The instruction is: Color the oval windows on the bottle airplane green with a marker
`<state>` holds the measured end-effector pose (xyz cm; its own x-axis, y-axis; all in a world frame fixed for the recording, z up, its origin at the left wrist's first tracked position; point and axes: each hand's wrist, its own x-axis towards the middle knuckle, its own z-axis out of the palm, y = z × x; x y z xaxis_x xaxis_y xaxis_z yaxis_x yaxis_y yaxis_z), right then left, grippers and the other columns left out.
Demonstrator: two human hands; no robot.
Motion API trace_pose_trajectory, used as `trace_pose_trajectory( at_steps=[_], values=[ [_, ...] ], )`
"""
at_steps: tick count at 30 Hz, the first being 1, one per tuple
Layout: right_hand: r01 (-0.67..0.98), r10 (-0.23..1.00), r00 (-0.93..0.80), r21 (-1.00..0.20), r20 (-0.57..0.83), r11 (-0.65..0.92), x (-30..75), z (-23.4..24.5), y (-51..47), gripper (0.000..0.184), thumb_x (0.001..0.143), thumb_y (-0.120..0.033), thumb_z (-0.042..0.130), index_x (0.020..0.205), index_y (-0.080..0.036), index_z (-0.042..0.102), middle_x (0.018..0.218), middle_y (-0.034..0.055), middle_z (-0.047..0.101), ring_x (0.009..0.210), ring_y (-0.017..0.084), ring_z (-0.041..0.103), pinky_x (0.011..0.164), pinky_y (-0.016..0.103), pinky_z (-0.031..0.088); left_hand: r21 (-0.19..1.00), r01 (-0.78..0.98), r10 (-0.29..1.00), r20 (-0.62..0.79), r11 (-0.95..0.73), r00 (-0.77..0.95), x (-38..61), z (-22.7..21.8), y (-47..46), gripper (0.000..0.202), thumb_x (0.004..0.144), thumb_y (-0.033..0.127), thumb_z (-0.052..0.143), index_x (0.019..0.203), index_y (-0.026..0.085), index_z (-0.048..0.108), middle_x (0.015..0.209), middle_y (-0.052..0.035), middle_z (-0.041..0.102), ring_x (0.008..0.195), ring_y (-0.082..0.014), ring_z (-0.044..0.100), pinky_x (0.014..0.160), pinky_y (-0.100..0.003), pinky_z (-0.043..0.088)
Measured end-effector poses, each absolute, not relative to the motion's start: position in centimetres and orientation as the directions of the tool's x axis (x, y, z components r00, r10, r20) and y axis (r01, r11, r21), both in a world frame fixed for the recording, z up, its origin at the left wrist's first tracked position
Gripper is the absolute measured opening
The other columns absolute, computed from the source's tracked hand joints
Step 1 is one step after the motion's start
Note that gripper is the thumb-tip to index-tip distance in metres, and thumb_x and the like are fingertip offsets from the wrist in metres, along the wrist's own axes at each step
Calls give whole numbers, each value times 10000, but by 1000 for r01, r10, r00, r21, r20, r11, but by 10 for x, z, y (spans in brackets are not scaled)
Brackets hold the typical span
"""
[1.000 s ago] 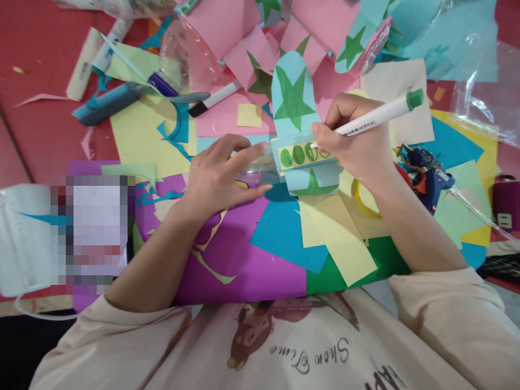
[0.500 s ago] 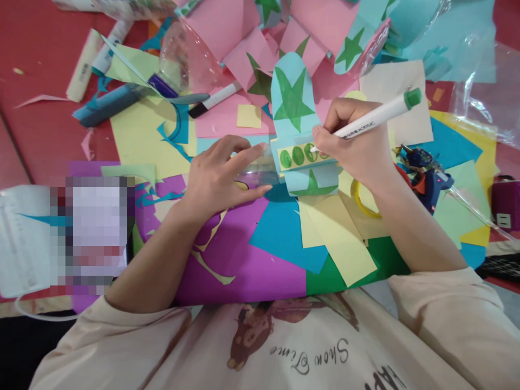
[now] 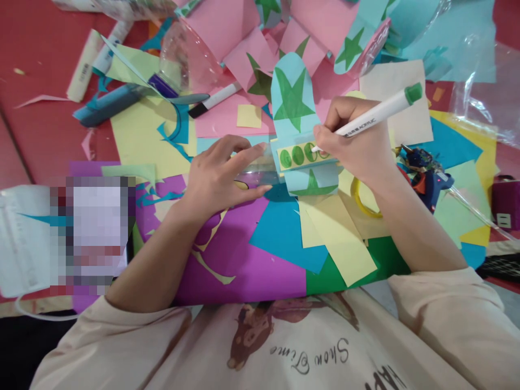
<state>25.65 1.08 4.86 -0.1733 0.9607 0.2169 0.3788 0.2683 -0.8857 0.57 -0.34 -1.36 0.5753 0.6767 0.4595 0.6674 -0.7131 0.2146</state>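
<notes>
My right hand pinches a white acrylic marker with a green end cap. Its tip touches a pale yellow strip bearing a row of green ovals; my fingers partly cover the strip's right end. The strip lies across a clear plastic bottle on its side, seen only in part. Light blue paper pieces stick out above and below: a rounded one with a green star, and a lower one with part of a star. Thumb and fingers of my left hand straddle the bottle's left part, holding it.
Pink paper and star-decorated blue pieces lie at the back. Left are loose markers and scissors. A yellow tape ring and a dark blue and red tool lie near my right forearm. Purple paper covers the front.
The marker's green end has swung slightly upward and to the right, its tip staying on the strip. My left hand and the bottle look unmoved.
</notes>
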Motion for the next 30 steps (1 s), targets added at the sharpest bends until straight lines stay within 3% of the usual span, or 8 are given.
trace_pose_trajectory(
  at_steps=[11, 20, 27, 30],
  values=[
    [328, 963, -113, -906, 244, 268, 260, 44, 12, 368, 784, -191, 685, 563, -246, 396, 474, -57, 430, 445, 117, 457, 473, 301, 396, 229, 673, 692, 437, -703, 575, 4, -16, -3, 634, 824, 646, 594, 1381, 407, 406, 1100, -30, 613, 927, -226, 649, 717, -380, 558],
    [343, 952, -152, -889, 267, 304, 258, 45, 11, 362, 767, -158, 656, 550, -243, 379, 501, -50, 455, 448, 115, 438, 453, 304, 296, 261, 617, 652, 495, -742, 574, 4, -16, -3, 628, 864, 617, 566, 1426, 416, 374, 1098, -34, 618, 916, -234, 642, 700, -379, 532],
    [393, 965, -124, -881, 233, 263, 256, 47, 12, 415, 698, -74, 612, 515, -229, 274, 470, -41, 358, 453, 114, 429, 453, 308, 264, 225, 626, 639, 504, -747, 582, 6, -14, -3, 630, 867, 610, 566, 1426, 408, 358, 1078, -32, 615, 884, -224, 647, 684, -364, 538],
    [403, 960, -136, -872, 245, 279, 256, 46, 13, 439, 707, -108, 644, 510, -224, 269, 464, -42, 329, 464, 103, 392, 460, 302, 282, 205, 617, 618, 524, -760, 586, 6, -15, -3, 667, 858, 594, 594, 1442, 388, 349, 1073, -38, 612, 870, -218, 642, 672, -356, 534]
  ],
)
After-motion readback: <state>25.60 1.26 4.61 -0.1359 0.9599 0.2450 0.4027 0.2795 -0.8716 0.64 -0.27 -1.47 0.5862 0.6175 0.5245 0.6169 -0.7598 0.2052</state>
